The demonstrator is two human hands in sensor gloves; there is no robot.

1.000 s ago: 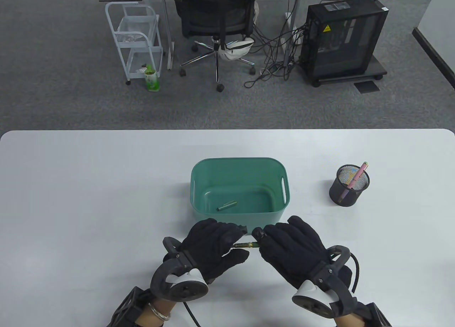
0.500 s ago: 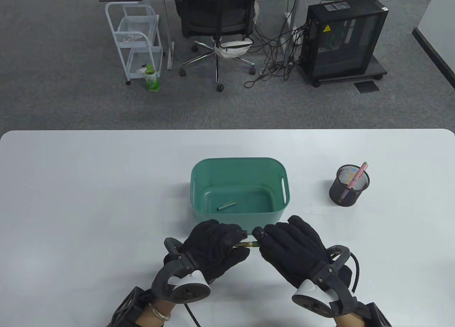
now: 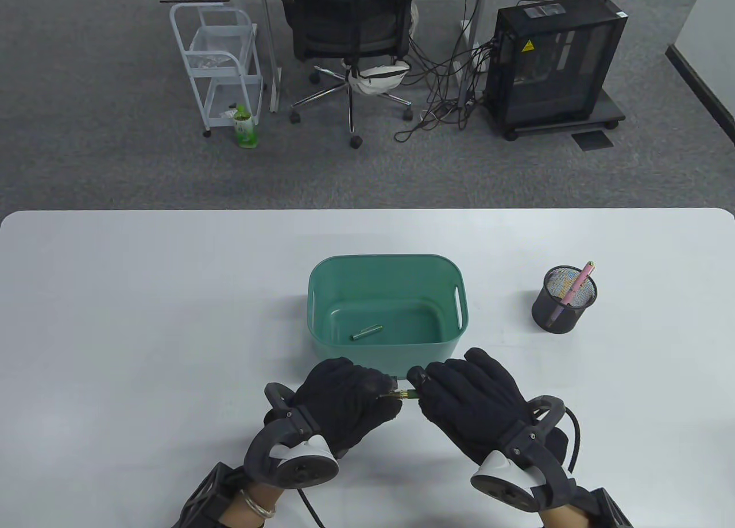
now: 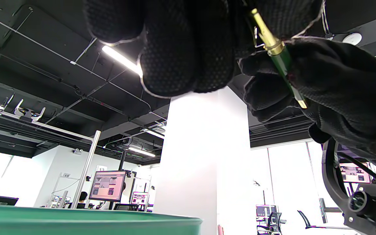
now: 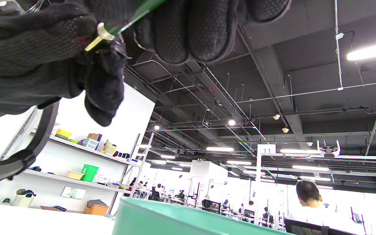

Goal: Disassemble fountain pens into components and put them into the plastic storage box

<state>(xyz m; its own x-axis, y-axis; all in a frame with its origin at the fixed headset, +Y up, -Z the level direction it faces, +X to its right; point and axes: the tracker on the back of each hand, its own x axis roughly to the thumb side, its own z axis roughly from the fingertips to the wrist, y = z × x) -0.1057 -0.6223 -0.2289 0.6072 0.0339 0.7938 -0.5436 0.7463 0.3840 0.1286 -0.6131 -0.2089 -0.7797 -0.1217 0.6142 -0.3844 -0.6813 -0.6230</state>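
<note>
Both gloved hands hold one green fountain pen (image 3: 402, 395) with gold rings just in front of the teal storage box (image 3: 321, 275). My left hand (image 3: 350, 399) grips its gold front end, my right hand (image 3: 459, 399) grips the green barrel (image 4: 284, 65). The pen lies level between them, a short gold and green stretch showing. In the right wrist view the green barrel (image 5: 135, 16) runs into my right fingers, with the gold ring toward the left glove. A green pen part (image 3: 366, 332) lies on the box floor.
A black mesh pen holder (image 3: 564, 307) with a pink pen (image 3: 577, 289) stands on the white table (image 3: 143, 321) right of the box. Beyond the far table edge are an office chair, a white cart and a computer tower on the floor.
My left hand has slid a little right along the pen, so less of the pen shows between the hands. The right hand has stayed in place.
</note>
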